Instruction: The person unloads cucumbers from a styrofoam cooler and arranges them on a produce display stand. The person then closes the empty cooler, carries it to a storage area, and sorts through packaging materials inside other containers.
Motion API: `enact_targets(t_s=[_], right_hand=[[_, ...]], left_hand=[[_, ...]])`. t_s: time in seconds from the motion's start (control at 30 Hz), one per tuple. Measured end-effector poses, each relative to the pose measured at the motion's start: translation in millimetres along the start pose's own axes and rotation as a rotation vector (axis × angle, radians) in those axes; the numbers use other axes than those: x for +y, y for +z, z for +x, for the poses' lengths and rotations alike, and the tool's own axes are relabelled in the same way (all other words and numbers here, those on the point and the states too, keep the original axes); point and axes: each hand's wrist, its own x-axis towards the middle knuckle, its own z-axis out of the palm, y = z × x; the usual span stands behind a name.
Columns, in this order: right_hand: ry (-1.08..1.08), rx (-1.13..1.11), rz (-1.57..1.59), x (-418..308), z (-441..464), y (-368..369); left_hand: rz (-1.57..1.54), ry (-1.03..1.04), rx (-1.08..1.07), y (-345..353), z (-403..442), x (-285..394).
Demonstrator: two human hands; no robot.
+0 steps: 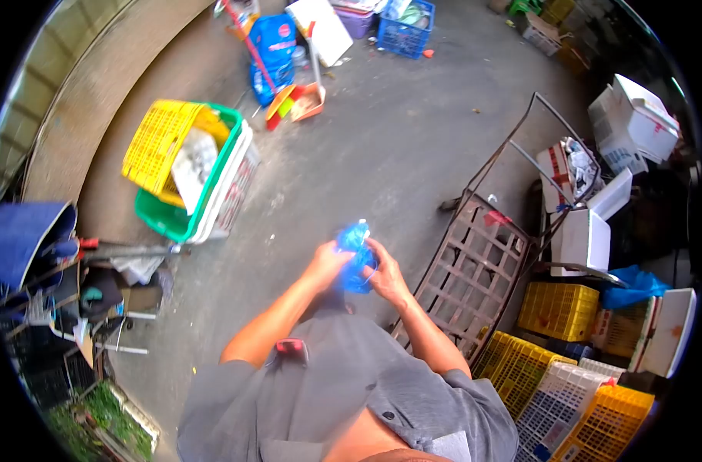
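A bunched, see-through blue plastic bag (356, 269) is held out in front of my body, partly smeared by motion. My left hand (328, 264) closes on its left side, with the fingertips partly hidden behind the blue plastic. From the right, my right hand (387, 275) pinches its edge between thumb and fingers. A small pale bit shows at the bag's top, and a thin line loops near my right fingers. Below both hands is the grey concrete floor (289, 231).
To the right stands a rusty metal trolley (474, 262), beside stacked yellow crates (559, 310) and white foam boxes (640, 123). On the left are a green tub (166, 219) and a yellow basket (147, 146). A broom and an orange dustpan (308, 102) lie ahead.
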Motion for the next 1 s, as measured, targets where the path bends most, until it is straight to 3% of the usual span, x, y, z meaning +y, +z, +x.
enact_targets(t_s=[0.1, 0.13, 0.23, 0.37, 0.53, 0.63, 0.7, 0.83, 0.9, 1.0], right_hand=[[0.078, 0.144, -0.056, -13.7, 60.7, -30.7], [0.003, 0.217, -0.135, -3.0, 79.0, -40.0], [0.055, 0.339, 0.093, -25.0, 133.8, -89.8], [0.145, 0.41, 0.278, -72.3, 188.6, -155.7], [0.194, 0.489, 0.276, -46.9, 269.0, -231.1], [0.28, 0.411, 0.4, -29.2, 322.1, -279.0], [0.199, 0.333, 0.43, -17.7, 360.5, -324.1], [0.254, 0.307, 0.443, -31.7, 431.5, -417.0], [0.201, 0.337, 0.261, -22.6, 465.3, -476.4], [0.252, 0.415, 0.343, -32.0, 502.9, -540.0]], left_hand=[[-0.009, 0.047, -0.14, 7.3, 77.5, 30.1], [0.01, 0.032, -0.189, 13.8, 100.5, 39.2], [0.063, -0.047, -0.408, 36.6, 169.5, 102.3], [0.285, -0.024, -0.528, 74.0, 235.1, 181.0], [0.527, 0.039, -0.522, 116.8, 326.4, 247.3], [0.676, 0.068, -0.506, 131.7, 410.4, 259.6], [0.729, 0.075, -0.447, 144.9, 466.4, 276.8], [0.594, 0.113, -0.299, 164.0, 537.3, 333.6], [0.453, 0.154, -0.238, 182.4, 580.6, 372.1], [0.417, 0.314, -0.066, 204.8, 640.0, 450.9]])
